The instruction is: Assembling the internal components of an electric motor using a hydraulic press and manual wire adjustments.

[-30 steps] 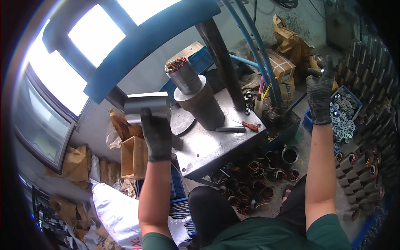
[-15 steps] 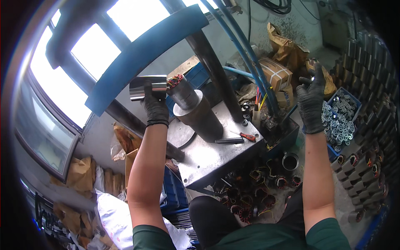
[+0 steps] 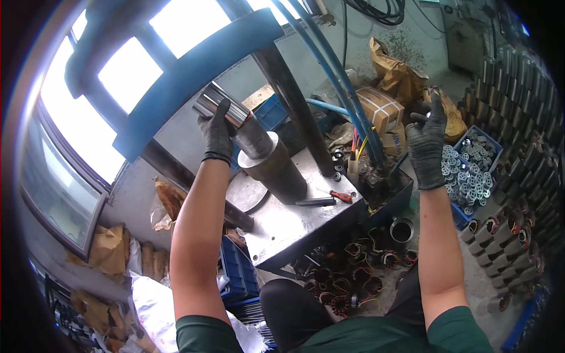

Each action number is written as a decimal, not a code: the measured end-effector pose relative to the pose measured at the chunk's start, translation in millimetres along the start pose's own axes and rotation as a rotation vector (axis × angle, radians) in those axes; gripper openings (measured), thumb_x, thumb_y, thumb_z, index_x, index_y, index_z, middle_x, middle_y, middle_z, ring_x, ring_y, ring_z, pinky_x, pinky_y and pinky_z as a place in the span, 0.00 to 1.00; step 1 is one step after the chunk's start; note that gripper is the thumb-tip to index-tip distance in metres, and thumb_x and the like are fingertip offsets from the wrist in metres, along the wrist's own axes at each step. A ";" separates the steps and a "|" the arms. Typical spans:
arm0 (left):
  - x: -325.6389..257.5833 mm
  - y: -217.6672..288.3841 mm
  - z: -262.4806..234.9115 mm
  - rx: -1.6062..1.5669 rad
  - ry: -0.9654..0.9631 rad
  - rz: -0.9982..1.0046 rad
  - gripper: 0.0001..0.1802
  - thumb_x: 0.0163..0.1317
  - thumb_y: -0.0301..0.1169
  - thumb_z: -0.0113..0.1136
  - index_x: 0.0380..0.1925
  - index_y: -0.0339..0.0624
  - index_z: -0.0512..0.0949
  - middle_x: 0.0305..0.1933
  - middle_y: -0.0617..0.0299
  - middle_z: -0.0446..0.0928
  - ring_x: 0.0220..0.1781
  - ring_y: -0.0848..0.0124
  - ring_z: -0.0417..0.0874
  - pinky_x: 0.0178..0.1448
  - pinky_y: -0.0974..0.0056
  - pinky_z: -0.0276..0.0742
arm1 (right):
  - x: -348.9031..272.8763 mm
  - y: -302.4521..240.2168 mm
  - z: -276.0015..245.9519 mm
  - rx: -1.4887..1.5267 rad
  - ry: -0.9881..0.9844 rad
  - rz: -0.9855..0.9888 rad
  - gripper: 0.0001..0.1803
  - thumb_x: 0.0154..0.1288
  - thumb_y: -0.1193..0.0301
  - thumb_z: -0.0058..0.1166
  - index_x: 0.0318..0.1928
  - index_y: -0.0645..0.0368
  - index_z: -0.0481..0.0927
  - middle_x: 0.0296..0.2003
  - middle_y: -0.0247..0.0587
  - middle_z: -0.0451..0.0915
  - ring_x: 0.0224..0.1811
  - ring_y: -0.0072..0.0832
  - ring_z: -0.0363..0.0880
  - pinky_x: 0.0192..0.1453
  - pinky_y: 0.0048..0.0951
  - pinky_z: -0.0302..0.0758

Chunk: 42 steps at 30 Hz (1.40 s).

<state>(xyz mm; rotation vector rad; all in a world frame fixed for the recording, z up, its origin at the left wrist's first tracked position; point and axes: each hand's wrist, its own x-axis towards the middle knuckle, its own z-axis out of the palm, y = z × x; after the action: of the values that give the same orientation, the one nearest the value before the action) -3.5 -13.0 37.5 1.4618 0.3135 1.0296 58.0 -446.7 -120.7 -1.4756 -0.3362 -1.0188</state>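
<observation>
My left hand (image 3: 215, 138), in a dark glove, is closed around a shiny metal sleeve (image 3: 222, 106). The sleeve is tilted in line with a grey cylinder (image 3: 253, 140), its lower end at the cylinder's top; whether it fits around it I cannot tell. That cylinder sits on a thick stepped metal post (image 3: 282, 175) on the press's steel bed (image 3: 276, 226). Off to the right, my gloved right hand (image 3: 427, 150) is raised with fingers curled. A small shiny bit shows between them, too small to name.
The blue press frame (image 3: 194, 73) arches above the left hand. A screwdriver (image 3: 340, 196) and a dark rod (image 3: 315, 202) lie on the bed. Right of it stands a blue crate of metal discs (image 3: 468, 176), beside stacked cylinders (image 3: 506, 235). Wound copper parts (image 3: 341, 279) cover floor below.
My left hand has turned the sleeve from level to tilted and brought it to the grey cylinder's top, hiding the coloured wires there. The right hand remains raised, little changed.
</observation>
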 end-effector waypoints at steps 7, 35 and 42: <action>9.5 -5.0 6.1 -0.011 -0.072 0.147 0.39 0.50 0.33 0.83 0.59 0.39 0.69 0.52 0.53 0.80 0.49 0.60 0.85 0.51 0.57 0.86 | 1.3 3.6 -5.9 0.073 0.003 0.026 0.33 0.63 0.86 0.56 0.70 0.60 0.70 0.52 0.44 0.75 0.45 0.25 0.79 0.54 0.28 0.81; 14.3 -48.1 -1.9 0.170 -0.076 0.470 0.45 0.48 0.35 0.83 0.62 0.32 0.66 0.53 0.50 0.79 0.52 0.61 0.82 0.56 0.58 0.82 | 29.0 -85.6 -74.4 -0.534 -0.500 0.315 0.16 0.69 0.63 0.63 0.47 0.63 0.87 0.36 0.53 0.88 0.38 0.38 0.88 0.49 0.36 0.81; -10.1 -115.0 -24.3 -0.042 -0.194 0.273 0.45 0.49 0.31 0.78 0.66 0.39 0.64 0.55 0.52 0.78 0.53 0.64 0.82 0.59 0.61 0.81 | 22.1 -89.5 -88.9 -0.564 -0.607 0.126 0.25 0.67 0.61 0.67 0.58 0.65 0.83 0.51 0.56 0.86 0.53 0.40 0.88 0.60 0.37 0.82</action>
<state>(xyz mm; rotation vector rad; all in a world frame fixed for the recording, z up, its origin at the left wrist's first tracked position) 16.4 19.3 -74.2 1.5809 -0.0491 1.0923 -28.9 -516.9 -58.0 -2.2882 -0.3943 -0.5582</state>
